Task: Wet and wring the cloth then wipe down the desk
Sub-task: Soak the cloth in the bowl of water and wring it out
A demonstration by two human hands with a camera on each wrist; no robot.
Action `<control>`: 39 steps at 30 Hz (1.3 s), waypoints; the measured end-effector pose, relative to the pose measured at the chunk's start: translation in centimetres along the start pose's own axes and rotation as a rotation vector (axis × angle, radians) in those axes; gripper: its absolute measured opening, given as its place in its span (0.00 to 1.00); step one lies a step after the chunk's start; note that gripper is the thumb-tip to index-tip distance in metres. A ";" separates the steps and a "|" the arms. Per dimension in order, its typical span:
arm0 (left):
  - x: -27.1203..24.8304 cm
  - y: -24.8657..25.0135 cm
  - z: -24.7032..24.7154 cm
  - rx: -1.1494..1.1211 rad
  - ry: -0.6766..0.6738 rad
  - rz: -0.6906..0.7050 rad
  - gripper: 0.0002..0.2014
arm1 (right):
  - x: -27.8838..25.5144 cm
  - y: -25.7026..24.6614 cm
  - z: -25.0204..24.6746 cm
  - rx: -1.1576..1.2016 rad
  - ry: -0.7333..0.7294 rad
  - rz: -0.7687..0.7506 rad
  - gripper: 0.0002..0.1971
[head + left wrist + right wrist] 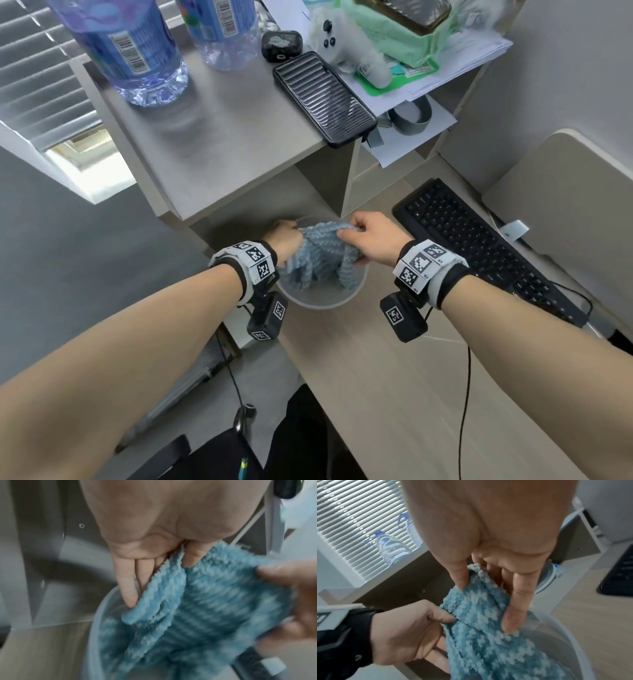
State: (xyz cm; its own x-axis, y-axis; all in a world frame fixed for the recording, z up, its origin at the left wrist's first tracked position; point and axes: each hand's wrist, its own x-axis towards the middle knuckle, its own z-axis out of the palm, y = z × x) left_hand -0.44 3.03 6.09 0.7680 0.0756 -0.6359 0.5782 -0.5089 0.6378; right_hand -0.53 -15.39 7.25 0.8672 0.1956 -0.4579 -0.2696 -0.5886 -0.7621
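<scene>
A fluffy blue ribbed cloth point(320, 255) hangs between both hands over a clear round plastic basin point(318, 301) on the wooden desk point(376, 377). My left hand point(282, 240) pinches the cloth's left edge between thumb and fingers point(126, 585), seen also in the right wrist view point(412, 630). My right hand point(370, 236) pinches the cloth's upper right edge with thumb point(458, 574) and fingers. The cloth point(197, 601) drapes down into the basin point(97, 628); its lower end is blurred. The cloth point(481, 635) is bunched into folds.
A black keyboard point(479, 250) lies to the right of the basin. A raised shelf point(222, 137) above holds two water bottles point(130, 48), a black phone point(323, 97), a white toy, papers and a green bag. Window blinds are at the left. A cable runs across the desk.
</scene>
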 end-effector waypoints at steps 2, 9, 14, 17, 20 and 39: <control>-0.7 0.9 -0.1 -0.107 -0.079 -0.065 0.09 | 0.1 -0.2 0.7 0.012 -0.021 0.005 0.11; -2.0 2.7 0.0 -0.388 -0.178 -0.003 0.10 | -0.1 -1.1 2.7 -0.019 -0.061 -0.080 0.28; -2.5 2.8 -0.2 -0.333 -0.240 0.097 0.16 | 0.3 -0.9 2.2 0.021 -0.015 -0.118 0.22; -1.1 1.3 0.5 -0.222 -0.094 0.129 0.19 | 0.1 -1.1 1.6 -0.016 0.003 -0.132 0.14; 1.3 -1.5 1.7 0.043 -0.082 0.175 0.16 | 0.1 -1.2 1.2 0.050 0.018 -0.122 0.11; 3.0 -1.0 0.9 0.327 -0.155 0.289 0.24 | 0.7 3.0 1.4 -0.233 -0.178 0.020 0.27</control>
State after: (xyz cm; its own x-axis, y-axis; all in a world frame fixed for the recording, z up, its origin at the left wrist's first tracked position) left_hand 1.07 3.00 3.18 0.8205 -0.2253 -0.5254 0.2100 -0.7360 0.6436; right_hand -1.30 -15.89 3.98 0.7700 0.3042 -0.5608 -0.1652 -0.7540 -0.6358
